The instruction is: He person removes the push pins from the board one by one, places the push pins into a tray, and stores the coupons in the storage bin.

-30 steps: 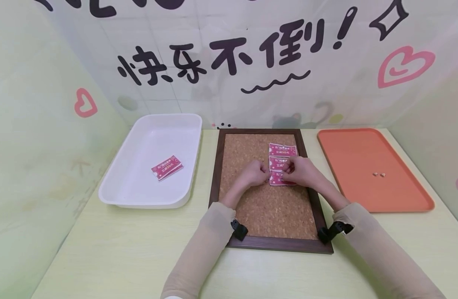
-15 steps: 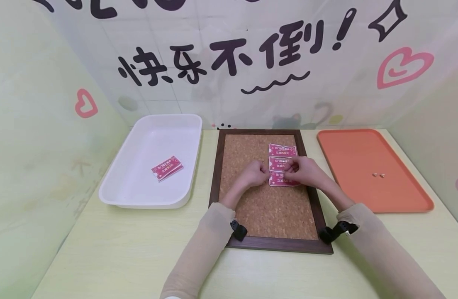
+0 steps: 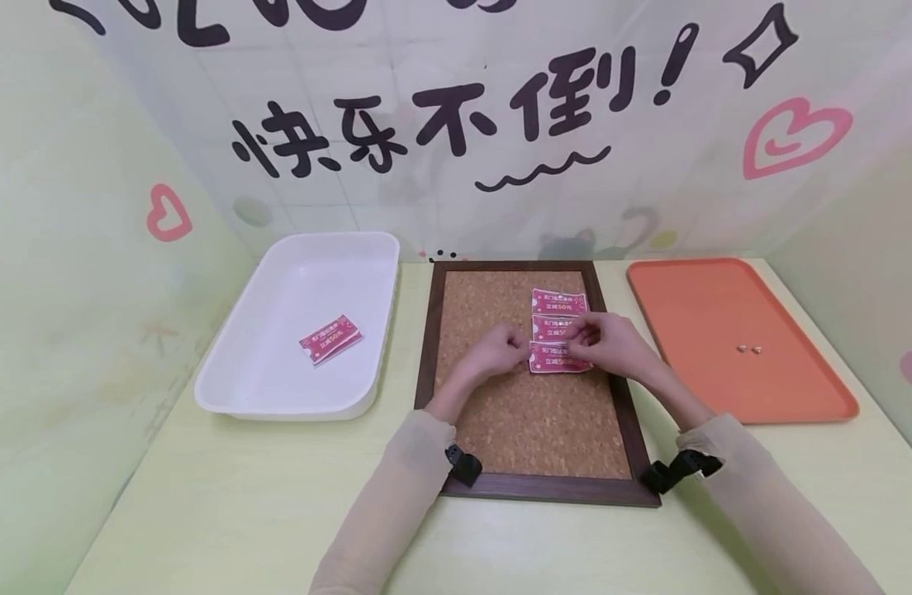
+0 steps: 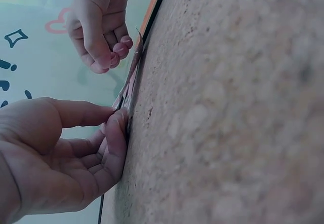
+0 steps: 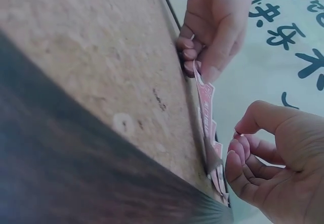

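Note:
Three pink coupons run in a column on the upper right of a cork board (image 3: 530, 430) with a dark wooden frame. Small shiny pins show on the top coupon (image 3: 558, 302) and the middle coupon (image 3: 548, 328). My left hand (image 3: 495, 351) pinches the left edge of the lowest coupon (image 3: 547, 359) between thumb and index finger. Over that coupon's right part is my right hand (image 3: 612, 344), thumb and fingertips together on a tiny shiny pin (image 5: 237, 133), mostly hidden by the fingers. In the right wrist view the lowest coupon (image 5: 205, 102) lifts off the cork.
A white basin (image 3: 292, 397) stands left of the board, with a small pile of pink coupons (image 3: 330, 339) inside. To the right lies an orange tray (image 3: 694, 306) bearing two small metallic pins (image 3: 749, 349). A printed cloth (image 3: 426, 198) hangs behind the table.
My right hand has drawn slightly back from the lowest coupon, so more of its print shows. The left hand keeps its pinch on the edge. The head view has shifted a little.

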The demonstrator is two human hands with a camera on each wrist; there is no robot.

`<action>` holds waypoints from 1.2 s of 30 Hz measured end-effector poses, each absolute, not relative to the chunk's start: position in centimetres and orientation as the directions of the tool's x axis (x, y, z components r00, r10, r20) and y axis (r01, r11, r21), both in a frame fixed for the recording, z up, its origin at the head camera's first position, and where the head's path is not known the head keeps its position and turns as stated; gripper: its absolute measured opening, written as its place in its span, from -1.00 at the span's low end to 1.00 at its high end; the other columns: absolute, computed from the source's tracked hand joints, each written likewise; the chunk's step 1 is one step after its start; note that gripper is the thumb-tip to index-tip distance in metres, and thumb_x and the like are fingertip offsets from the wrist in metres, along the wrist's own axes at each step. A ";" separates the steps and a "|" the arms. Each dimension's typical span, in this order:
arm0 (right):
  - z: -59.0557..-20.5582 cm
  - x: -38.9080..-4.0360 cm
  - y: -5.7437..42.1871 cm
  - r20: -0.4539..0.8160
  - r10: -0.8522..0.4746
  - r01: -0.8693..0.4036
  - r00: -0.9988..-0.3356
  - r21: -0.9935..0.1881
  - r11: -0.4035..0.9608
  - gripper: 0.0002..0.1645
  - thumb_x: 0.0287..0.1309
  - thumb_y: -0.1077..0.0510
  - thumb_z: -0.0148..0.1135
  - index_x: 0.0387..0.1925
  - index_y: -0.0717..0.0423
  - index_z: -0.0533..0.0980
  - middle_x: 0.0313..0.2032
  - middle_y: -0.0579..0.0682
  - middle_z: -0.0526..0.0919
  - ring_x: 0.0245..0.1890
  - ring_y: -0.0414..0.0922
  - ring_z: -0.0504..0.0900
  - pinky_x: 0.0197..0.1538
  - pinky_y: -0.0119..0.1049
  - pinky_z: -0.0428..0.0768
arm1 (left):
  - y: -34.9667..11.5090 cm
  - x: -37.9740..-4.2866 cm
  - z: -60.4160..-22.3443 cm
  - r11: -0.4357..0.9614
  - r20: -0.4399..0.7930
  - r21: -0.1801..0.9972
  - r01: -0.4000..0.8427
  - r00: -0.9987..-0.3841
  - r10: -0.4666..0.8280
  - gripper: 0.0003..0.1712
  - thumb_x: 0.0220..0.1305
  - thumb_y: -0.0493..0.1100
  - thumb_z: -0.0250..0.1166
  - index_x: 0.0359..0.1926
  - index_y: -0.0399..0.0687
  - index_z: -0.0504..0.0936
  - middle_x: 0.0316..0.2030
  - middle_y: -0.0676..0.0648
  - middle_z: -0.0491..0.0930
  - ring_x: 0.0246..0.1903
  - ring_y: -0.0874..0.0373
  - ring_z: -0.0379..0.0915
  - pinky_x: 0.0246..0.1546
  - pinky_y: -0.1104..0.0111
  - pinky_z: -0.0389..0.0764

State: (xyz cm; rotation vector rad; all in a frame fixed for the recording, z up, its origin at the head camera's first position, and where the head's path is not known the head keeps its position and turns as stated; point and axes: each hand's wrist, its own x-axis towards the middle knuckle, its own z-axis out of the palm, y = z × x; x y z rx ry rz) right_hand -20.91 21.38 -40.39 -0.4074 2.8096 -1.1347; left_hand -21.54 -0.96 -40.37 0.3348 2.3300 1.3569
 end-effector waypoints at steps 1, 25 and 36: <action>-40.3 -20.8 21.5 0.031 -0.276 -0.220 -0.961 -0.689 0.690 -0.83 0.10 0.24 0.37 -0.27 0.25 0.62 -0.37 0.05 0.67 -0.35 -0.07 0.59 -0.33 -0.36 0.57 | -1.1 -21.4 -40.3 0.488 -0.243 0.873 -0.013 -0.879 0.411 -0.52 0.47 -0.28 0.16 -0.67 -0.14 0.38 -0.62 -0.05 0.45 -0.62 0.20 0.28 -0.57 0.45 0.30; -39.2 -18.9 26.2 0.358 -0.174 -0.390 -0.917 -0.724 0.568 -0.86 0.24 0.39 0.25 -0.20 0.42 0.64 -0.33 0.26 0.72 -0.41 -0.43 0.62 -0.32 -0.60 0.57 | -8.2 -19.5 -37.5 0.380 -0.092 0.924 0.052 -0.932 0.351 -0.82 0.48 -0.27 0.17 -0.14 -0.32 0.63 -0.33 -0.17 0.64 -0.35 0.11 0.57 -0.15 0.04 0.65; -38.8 -18.1 30.0 0.400 -0.092 -0.374 -0.912 -0.717 0.589 -0.81 0.22 0.40 0.28 -0.14 0.42 0.63 -0.35 -0.20 0.70 -0.37 -0.49 0.60 -0.30 -0.66 0.54 | -13.0 -18.2 -36.2 0.327 -0.047 0.944 0.051 -0.957 0.287 -0.81 0.49 -0.28 0.14 -0.08 -0.39 0.55 -0.28 -0.25 0.61 -0.17 -0.25 0.58 -0.03 -0.05 0.62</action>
